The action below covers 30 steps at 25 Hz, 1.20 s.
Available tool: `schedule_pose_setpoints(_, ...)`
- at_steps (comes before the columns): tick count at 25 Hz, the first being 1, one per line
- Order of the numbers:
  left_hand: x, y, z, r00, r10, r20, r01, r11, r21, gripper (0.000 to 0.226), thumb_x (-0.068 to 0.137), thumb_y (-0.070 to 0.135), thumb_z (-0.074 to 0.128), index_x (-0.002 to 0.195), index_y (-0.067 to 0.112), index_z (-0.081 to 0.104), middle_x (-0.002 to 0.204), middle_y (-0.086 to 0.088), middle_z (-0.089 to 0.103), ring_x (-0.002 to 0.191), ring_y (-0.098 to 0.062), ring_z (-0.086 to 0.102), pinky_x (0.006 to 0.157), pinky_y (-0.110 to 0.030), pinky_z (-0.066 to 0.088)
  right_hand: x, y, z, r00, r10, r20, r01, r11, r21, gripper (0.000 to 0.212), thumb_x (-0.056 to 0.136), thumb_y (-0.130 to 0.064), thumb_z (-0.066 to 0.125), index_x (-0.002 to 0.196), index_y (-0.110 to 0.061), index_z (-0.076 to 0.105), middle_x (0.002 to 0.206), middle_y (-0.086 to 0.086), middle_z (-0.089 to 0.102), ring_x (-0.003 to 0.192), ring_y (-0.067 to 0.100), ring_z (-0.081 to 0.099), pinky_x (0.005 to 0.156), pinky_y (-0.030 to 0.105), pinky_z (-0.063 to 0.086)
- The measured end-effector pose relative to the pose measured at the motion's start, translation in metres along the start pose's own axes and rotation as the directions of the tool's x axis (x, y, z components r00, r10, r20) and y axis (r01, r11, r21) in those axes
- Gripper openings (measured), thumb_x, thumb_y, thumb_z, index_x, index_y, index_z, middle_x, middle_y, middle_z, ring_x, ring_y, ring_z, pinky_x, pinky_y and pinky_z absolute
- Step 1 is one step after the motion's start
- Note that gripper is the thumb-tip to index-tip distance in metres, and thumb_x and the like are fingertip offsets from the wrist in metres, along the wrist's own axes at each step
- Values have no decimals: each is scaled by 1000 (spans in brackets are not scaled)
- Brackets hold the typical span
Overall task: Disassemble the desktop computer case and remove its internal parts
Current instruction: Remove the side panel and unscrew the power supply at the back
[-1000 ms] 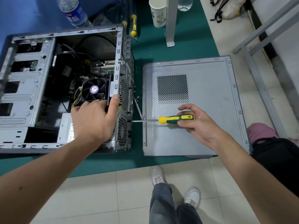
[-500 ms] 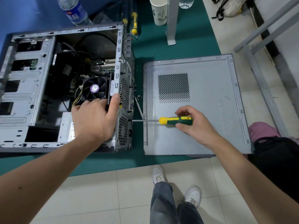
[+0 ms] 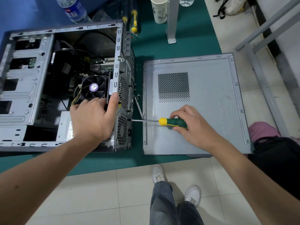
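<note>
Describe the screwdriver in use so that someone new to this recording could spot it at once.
Start at the open computer case on the green mat, then look to the removed side panel beside it. Over the panel, the right hand holds the screwdriver, tip at the case's rear wall. Its green-and-yellow handle is gripped; two yellow-ended tools lie untouched behind the case.

surface: we see a green table mat [image 3: 186, 46] | on it: open computer case [image 3: 24, 88]; side panel [image 3: 211, 88]; paper cup [image 3: 159, 11]; water bottle [image 3: 73, 9]; loose screws [image 3: 138, 95]
</note>
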State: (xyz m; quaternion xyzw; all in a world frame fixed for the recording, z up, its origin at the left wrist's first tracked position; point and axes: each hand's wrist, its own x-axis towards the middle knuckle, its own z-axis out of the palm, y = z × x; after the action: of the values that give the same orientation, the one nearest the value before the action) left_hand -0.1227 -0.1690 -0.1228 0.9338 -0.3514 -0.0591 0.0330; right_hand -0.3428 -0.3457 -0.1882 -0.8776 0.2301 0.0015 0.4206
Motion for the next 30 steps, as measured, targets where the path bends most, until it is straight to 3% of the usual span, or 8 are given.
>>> schedule_pose_setpoints(4, 0, -1, 1, 1000, -1, 0, 1, 1000, 6, 77, 93, 65, 2, 63, 20, 57, 74, 1, 57, 80, -21, 44, 84, -41, 25, -2, 3, 2, 995, 70, 72, -72, 997, 31, 25, 87, -27, 72, 112, -25, 65, 99, -2, 51, 86, 16, 55, 80, 25, 43)
schedule_pose_setpoints(6, 0, -1, 1, 1000, 1, -4, -1, 1000, 6, 77, 94, 65, 2, 62, 20, 56, 72, 2, 56, 79, -22, 45, 82, -40, 23, -2, 2, 3, 979, 202, -11, -183, 908, 378, 12, 87, -25, 72, 99, -23, 69, 88, 1, 59, 74, 15, 57, 65, 22, 45)
schedule_pose_setpoints(8, 0, 0, 0, 1000, 4, -11, -4, 1000, -2, 76, 94, 65, 3, 59, 20, 53, 69, 2, 55, 78, -22, 45, 81, -39, 22, 2, -1, 2, 906, 423, -27, -244, 571, 783, 8, 92, -23, 67, 90, -15, 69, 78, 5, 63, 63, 16, 59, 51, 19, 44)
schedule_pose_setpoints(10, 0, 0, 0, 1000, 7, -13, -7, 1000, -5, 76, 94, 65, 4, 58, 20, 53, 68, 3, 54, 77, -22, 45, 80, -39, 23, 6, -2, 4, 825, 546, 143, -326, 254, 911, 24, 96, -30, 59, 90, -9, 66, 76, 12, 66, 57, 21, 61, 48, 21, 47)
schedule_pose_setpoints(14, 0, -1, 1, 1000, 3, -5, -3, 1000, 1, 78, 94, 65, 2, 62, 20, 57, 69, 3, 55, 78, -22, 45, 82, -40, 24, 1, 2, 3, 702, 626, 339, -685, 465, 561, 50, 96, -57, 46, 72, -17, 64, 57, 4, 54, 38, 13, 39, 35, 15, 26)
schedule_pose_setpoints(20, 0, -1, 1, 1000, -2, -3, 2, 1000, 13, 79, 93, 65, 1, 65, 20, 59, 71, 1, 56, 79, -22, 44, 84, -41, 26, 4, 4, 1, 830, 538, 149, -486, 567, 665, 37, 94, -38, 58, 65, -17, 52, 59, 2, 45, 41, 8, 39, 38, 15, 30)
schedule_pose_setpoints(27, 1, -1, 1, 1000, 9, -25, -9, 1000, 5, 76, 95, 65, 3, 58, 20, 52, 69, 1, 55, 78, -23, 45, 83, -42, 27, -11, 7, 10, 831, 551, 77, -442, 570, 693, 38, 96, -30, 59, 72, 0, 52, 61, 4, 36, 42, 7, 34, 39, 14, 29)
schedule_pose_setpoints(30, 0, -1, 1, 1000, 8, -26, -8, 1000, -1, 75, 94, 65, 3, 56, 20, 49, 67, 1, 54, 78, -24, 46, 84, -43, 28, -21, 7, 13, 856, 506, 105, -431, 584, 688, 34, 95, -27, 59, 66, -8, 55, 57, -1, 36, 42, 7, 33, 39, 14, 28)
